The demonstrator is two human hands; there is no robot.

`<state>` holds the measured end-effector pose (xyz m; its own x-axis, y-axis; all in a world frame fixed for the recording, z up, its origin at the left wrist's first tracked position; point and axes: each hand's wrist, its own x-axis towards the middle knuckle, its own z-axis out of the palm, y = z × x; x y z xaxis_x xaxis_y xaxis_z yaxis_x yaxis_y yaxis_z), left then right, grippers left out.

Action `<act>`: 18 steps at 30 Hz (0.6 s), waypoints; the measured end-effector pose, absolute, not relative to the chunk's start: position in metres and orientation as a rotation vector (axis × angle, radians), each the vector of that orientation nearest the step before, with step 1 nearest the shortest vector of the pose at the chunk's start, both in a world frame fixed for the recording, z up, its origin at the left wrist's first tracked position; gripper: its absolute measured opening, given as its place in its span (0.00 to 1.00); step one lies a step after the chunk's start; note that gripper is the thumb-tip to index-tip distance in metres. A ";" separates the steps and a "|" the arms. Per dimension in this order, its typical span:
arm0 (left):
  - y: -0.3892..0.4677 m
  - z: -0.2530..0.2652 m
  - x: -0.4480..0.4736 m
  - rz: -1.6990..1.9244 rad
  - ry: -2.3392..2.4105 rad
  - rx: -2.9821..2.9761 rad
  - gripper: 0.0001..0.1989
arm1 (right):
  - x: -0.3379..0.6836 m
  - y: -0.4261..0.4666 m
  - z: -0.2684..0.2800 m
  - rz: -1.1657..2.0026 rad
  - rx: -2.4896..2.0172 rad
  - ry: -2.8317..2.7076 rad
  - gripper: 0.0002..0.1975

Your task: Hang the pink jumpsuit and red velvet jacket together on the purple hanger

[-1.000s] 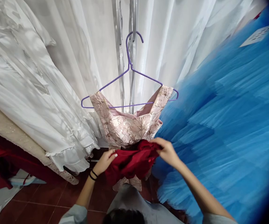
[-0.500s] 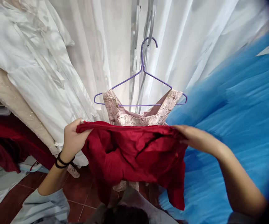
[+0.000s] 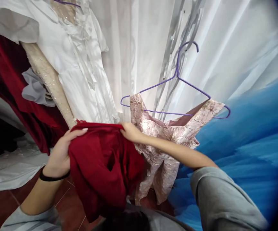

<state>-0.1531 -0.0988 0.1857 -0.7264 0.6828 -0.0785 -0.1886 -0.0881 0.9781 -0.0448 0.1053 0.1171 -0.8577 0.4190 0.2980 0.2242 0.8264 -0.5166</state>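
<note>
A dark red garment hangs in folds between my two hands, gripped along its top edge. At its left end, my left hand is closed on the cloth, with the thumb lying over the edge and a black band round the wrist. My right hand pinches the top edge at the other end. Behind my right forearm, a pink brocade garment hangs by its wide straps from a purple hanger. My right arm hides part of that garment, and the red cloth covers some of its left side.
White dresses and a beige sparkly one hang at the left, with dark red cloth beyond. A blue tulle skirt fills the right side. White curtains hang behind, above a red tiled floor.
My right hand has come left, closer to my left hand, so the red garment is bunched narrower. The view has turned left, and more of the pink brocade garment shows.
</note>
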 end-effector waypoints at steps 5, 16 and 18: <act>-0.100 0.228 -0.176 2.090 1.459 0.594 0.12 | -0.124 0.146 0.234 0.607 -0.240 -2.358 0.16; 0.003 0.251 -0.226 1.945 1.257 0.796 0.09 | -0.118 0.246 0.332 0.032 -0.314 -2.709 0.10; 0.011 0.264 -0.217 1.955 1.237 0.891 0.09 | -0.095 0.245 0.348 -0.071 -0.421 -2.670 0.09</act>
